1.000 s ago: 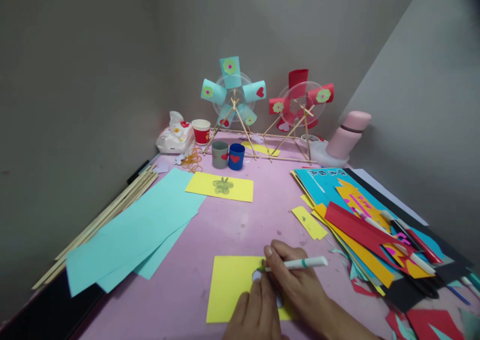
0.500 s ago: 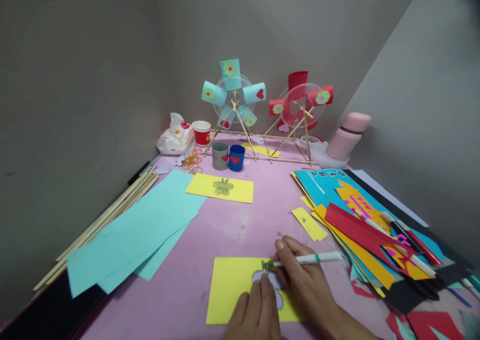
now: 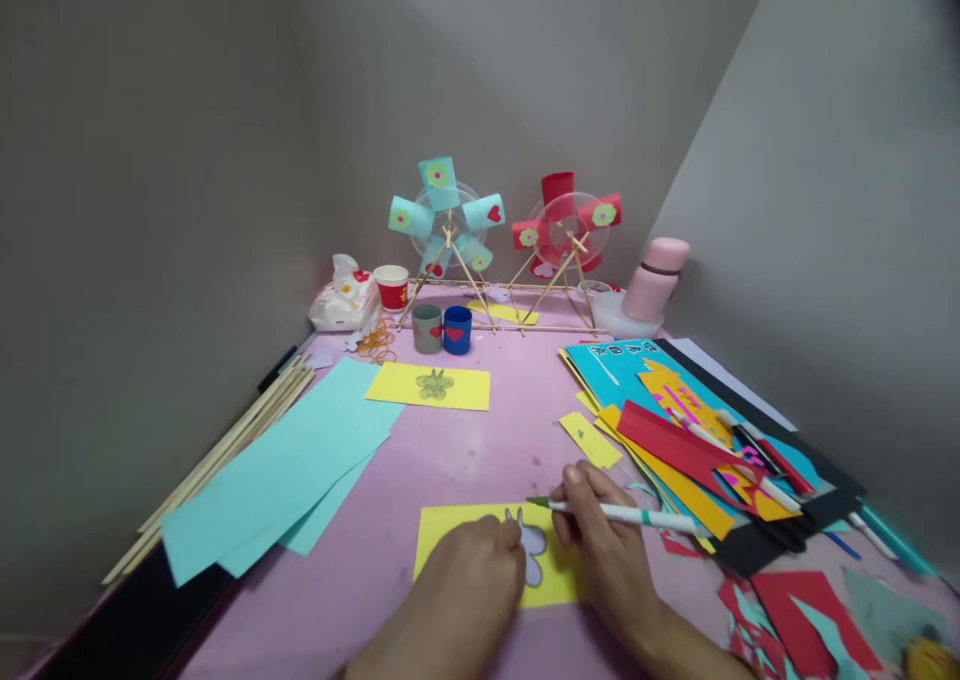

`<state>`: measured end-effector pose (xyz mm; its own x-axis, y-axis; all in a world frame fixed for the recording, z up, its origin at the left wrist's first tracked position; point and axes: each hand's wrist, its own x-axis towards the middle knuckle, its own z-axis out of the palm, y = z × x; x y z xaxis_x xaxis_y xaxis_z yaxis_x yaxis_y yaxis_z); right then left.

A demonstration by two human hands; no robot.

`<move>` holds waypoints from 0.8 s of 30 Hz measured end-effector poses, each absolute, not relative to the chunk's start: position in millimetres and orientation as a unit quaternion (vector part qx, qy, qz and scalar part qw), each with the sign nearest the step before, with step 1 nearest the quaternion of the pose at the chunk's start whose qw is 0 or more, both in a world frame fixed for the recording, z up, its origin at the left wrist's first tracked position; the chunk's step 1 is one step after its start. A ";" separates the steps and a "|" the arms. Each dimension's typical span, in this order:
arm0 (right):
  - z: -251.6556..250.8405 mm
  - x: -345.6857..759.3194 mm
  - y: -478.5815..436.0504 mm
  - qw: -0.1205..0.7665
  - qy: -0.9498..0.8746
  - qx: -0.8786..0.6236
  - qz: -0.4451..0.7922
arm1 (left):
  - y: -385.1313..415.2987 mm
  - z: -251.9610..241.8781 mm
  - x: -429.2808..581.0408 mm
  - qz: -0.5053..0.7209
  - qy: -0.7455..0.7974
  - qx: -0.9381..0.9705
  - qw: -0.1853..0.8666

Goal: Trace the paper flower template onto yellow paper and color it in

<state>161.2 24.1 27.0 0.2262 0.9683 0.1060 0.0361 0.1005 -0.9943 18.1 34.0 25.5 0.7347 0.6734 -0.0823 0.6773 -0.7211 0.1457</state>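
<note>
A yellow paper sheet (image 3: 559,582) lies near the front of the table with a pale purple paper butterfly (image 3: 533,550) on it. My left hand (image 3: 480,570) is closed at the butterfly's left side, its fingers curled on the edge and covering that wing; the fingertips are partly hidden. Pinched in my right hand (image 3: 600,540) is a white marker (image 3: 637,516) with a dark green tip, pointing left. The tip hovers by the sheet's upper edge, just right of the butterfly's antennae.
Another yellow sheet (image 3: 390,385) bears a drawn butterfly. Light blue paper strips (image 3: 285,470) and wooden sticks (image 3: 225,450) lie left. Coloured papers (image 3: 607,365), markers and scraps (image 3: 787,600) crowd the right. Two paper wheels (image 3: 448,230), small cups (image 3: 457,332) and a pink bottle (image 3: 655,280) stand behind.
My left hand has gone from lying flat over the butterfly to curled at its left side. The marker tip has moved off the antennae to the upper right. The view has shifted slightly.
</note>
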 end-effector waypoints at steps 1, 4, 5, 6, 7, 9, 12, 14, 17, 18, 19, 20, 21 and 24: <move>27.9 162.6 20.5 0.581 -0.468 -0.533 0.399 | 40.0 30.5 17.5 -0.028 0.355 0.929 0.099; 23.3 167.0 7.3 0.589 -0.478 -0.524 0.388 | 57.4 44.2 15.3 -0.070 0.339 0.929 0.134; 20.0 168.1 2.5 0.584 -0.489 -0.521 0.387 | 62.1 48.6 14.7 -0.081 0.333 0.928 0.145; 16.5 168.8 -2.0 0.573 -0.505 -0.519 0.384 | 66.0 53.0 14.4 -0.091 0.326 0.928 0.155; 13.3 169.0 -6.0 0.559 -0.525 -0.519 0.377 | 69.2 57.2 14.4 -0.098 0.317 0.929 0.164; 9.4 167.5 -11.5 0.523 -0.574 -0.520 0.355 | 73.4 65.3 15.7 -0.104 0.302 0.931 0.176; 10.7 161.9 -13.2 0.476 -0.645 -0.497 0.332 | 77.0 75.3 20.5 -0.117 0.291 0.932 0.180; 13.4 158.2 -11.7 0.465 -0.671 -0.474 0.332 | 79.5 79.7 24.4 -0.133 0.290 0.931 0.175; 13.8 156.1 -9.5 0.450 -0.692 -0.455 0.335 | 84.6 82.9 28.6 -0.157 0.279 0.932 0.171; 12.5 156.3 -9.1 0.444 -0.696 -0.457 0.332 | 86.5 83.4 29.5 -0.163 0.271 0.933 0.173; 10.8 156.7 -8.7 0.437 -0.697 -0.465 0.328 | 88.3 84.0 30.3 -0.167 0.262 0.934 0.175; 8.7 157.2 -8.3 0.433 -0.695 -0.475 0.323 | 90.0 84.6 31.1 -0.170 0.253 0.936 0.177; 6.5 157.7 -7.9 0.433 -0.690 -0.485 0.316 | 91.4 85.6 32.0 -0.174 0.245 0.937 0.176; 1.7 157.9 -6.6 0.437 -0.676 -0.499 0.320 | 93.8 89.4 35.6 -0.185 0.231 0.941 0.161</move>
<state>157.9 -6.6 1.7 -0.1205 0.9548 0.2717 0.3949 0.2972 -0.8693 35.6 93.8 89.4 0.8249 0.3746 -0.4234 0.4942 -0.8414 0.2185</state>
